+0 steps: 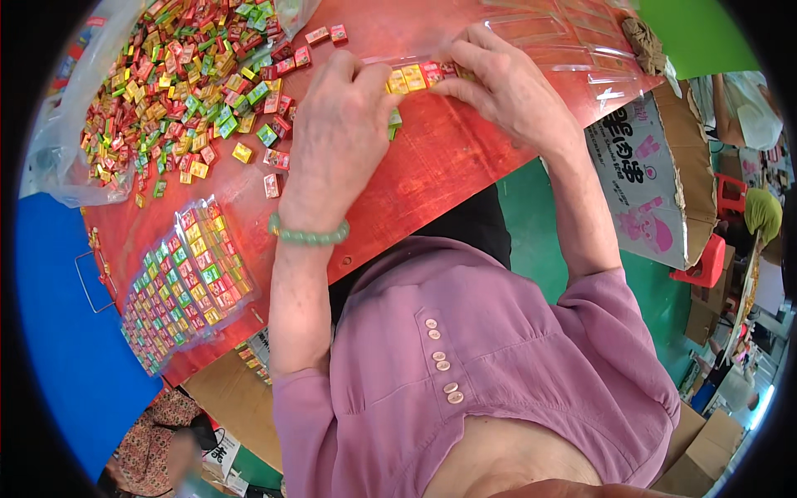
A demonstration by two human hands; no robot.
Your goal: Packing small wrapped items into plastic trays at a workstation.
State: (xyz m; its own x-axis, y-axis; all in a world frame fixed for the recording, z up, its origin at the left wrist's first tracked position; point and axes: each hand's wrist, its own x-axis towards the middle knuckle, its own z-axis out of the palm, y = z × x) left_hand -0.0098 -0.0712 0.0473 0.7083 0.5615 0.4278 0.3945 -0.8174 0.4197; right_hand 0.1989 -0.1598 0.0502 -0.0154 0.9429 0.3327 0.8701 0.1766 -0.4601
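Observation:
A row of small yellow and red boxes (413,79) lies in a narrow clear plastic tray (404,61) near the far side of the red table. At the row's left end, my left hand (336,137), with a green bead bracelet (309,235) on its wrist, has its fingers closed on the tray; its fingertips are partly hidden. My right hand (506,87) pinches the right end of the row, thumb in front and fingers behind. A loose green box (394,119) sits beside my left hand.
A big heap of loose coloured boxes (187,91) spills from a clear bag (62,166) at the far left. Filled trays (187,282) lie side by side at the table's left edge. Bare clear trays (531,31) lie far right, near a printed carton (635,178).

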